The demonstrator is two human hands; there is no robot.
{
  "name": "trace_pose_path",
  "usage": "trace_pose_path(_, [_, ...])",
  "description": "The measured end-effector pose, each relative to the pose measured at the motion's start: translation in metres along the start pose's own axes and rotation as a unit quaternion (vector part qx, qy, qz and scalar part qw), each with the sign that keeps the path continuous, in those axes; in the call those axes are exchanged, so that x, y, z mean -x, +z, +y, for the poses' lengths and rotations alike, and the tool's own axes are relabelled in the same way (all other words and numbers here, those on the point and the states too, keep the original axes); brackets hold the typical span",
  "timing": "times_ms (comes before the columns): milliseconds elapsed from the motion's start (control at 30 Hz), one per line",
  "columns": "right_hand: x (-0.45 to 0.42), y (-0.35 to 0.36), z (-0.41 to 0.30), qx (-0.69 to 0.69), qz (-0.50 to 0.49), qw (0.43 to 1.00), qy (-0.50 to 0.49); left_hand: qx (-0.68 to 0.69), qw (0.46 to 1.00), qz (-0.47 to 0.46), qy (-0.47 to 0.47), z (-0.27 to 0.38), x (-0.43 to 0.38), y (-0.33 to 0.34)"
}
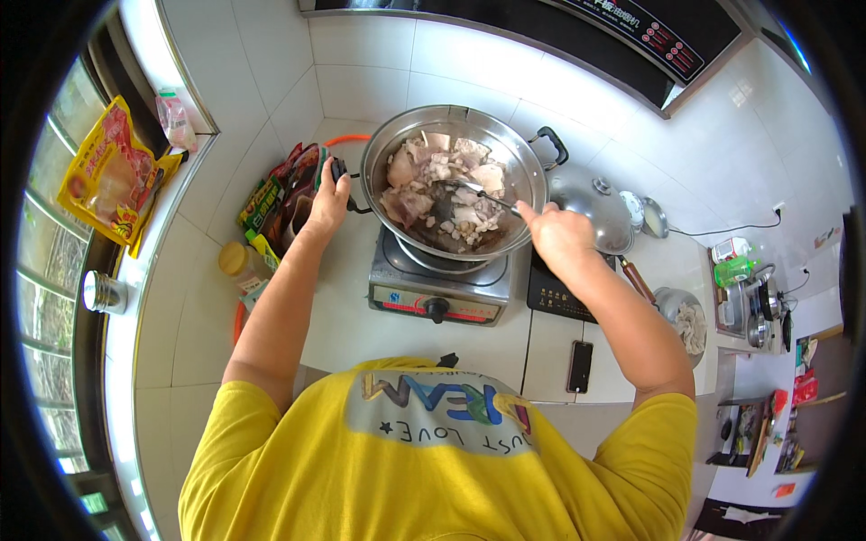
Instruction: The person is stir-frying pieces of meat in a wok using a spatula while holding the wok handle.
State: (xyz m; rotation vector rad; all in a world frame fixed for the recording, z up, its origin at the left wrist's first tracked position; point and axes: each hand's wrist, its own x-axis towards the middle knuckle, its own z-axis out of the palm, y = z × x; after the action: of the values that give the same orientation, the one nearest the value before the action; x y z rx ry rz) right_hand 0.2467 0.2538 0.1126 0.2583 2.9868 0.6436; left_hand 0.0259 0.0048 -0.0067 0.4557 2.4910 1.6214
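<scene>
A large stainless-steel wok (454, 115) sits on a single-burner gas stove (440, 284). Inside it lie pale chunks of meat (413, 166) and small whitish pieces, gathered around a bare, dark patch of the bottom. My left hand (331, 199) grips the black side handle (340, 169) at the wok's left. In my right hand (558, 233) is the handle of a spatula (497, 199), which crosses the wok's right rim. Its metal head rests among the meat, partly covered. The wok's other black handle (556, 145) stands free at the upper right.
Right of the stove are a domed metal lid (588, 203), a black induction cooktop (551, 287), a phone (580, 366) and a metal pot (676, 301). Seasoning packets (260, 203) and a jar (237, 260) crowd the left. A range hood (609, 47) overhangs the back.
</scene>
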Motion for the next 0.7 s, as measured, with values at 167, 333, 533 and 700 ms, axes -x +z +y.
trace_pose_path(167, [0.017,-0.041,0.036,-0.111,-0.039,0.992,0.039,-0.004,0.999,0.025,0.027,-0.02,-0.007,0.006])
trace_pose_path(333, [0.013,-0.066,0.07,-0.078,-0.047,0.989,0.116,0.065,0.998,-0.007,0.01,-0.03,-0.014,0.007])
trace_pose_path(533, [-0.022,-0.031,0.096,-0.111,-0.101,0.981,0.125,-0.007,0.998,-0.019,0.058,-0.06,-0.024,0.005])
trace_pose_path(700, [-0.061,0.032,0.127,-0.226,-0.185,0.952,0.09,0.016,0.999,-0.016,0.027,-0.005,-0.002,0.003])
